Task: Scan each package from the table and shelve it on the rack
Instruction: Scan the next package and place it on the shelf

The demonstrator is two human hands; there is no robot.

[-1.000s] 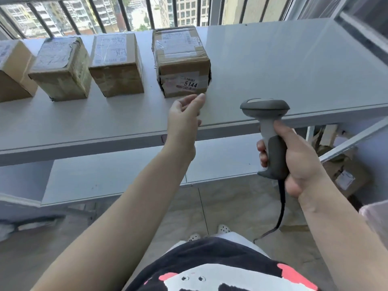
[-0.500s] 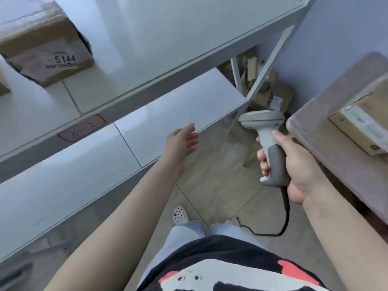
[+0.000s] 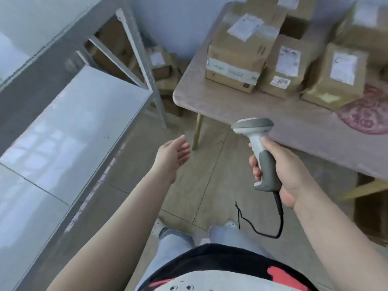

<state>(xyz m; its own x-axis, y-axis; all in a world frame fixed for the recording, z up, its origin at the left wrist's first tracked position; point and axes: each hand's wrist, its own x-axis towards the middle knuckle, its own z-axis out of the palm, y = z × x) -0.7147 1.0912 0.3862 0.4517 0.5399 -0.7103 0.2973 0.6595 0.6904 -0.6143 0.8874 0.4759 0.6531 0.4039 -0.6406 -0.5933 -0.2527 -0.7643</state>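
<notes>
A view from a head-worn camera looks down past a person's two bare forearms at a tiled floor, with a grey metal rack [image 3: 69, 114] filling the left side and a pale wooden table [image 3: 231, 103] at upper right. The rack shelf in view is a glossy white board on angled grey posts; no package shows on it. On the table sit several brown cardboard packages with white labels, the nearest a large package [image 3: 235, 59] close to the table's near left corner, with two smaller packages [image 3: 287, 66] just beside it to the right and more behind, blurred. A reddish round patterned thing [image 3: 365, 114] lies on the table at the right edge; what it is cannot be told. More cardboard lies on the floor under the rack's end, between rack and table. The left hand [image 3: 173, 156] hangs in the air above the floor, empty, palm turned inward, fingers loosely spread and relaxed. The right hand [image 3: 279, 171] wraps around the grip of a grey handheld scanner [image 3: 258, 148], its head aimed toward the table, its black cable [image 3: 279, 219] looping down toward the floor. The step appears to be fetching the next package. The next move likely calls for the empty hand to reach to the nearest box while the scanner points at its label. The dangling cable near the feet could snag, and the table corner stands close to the scanner.
</notes>
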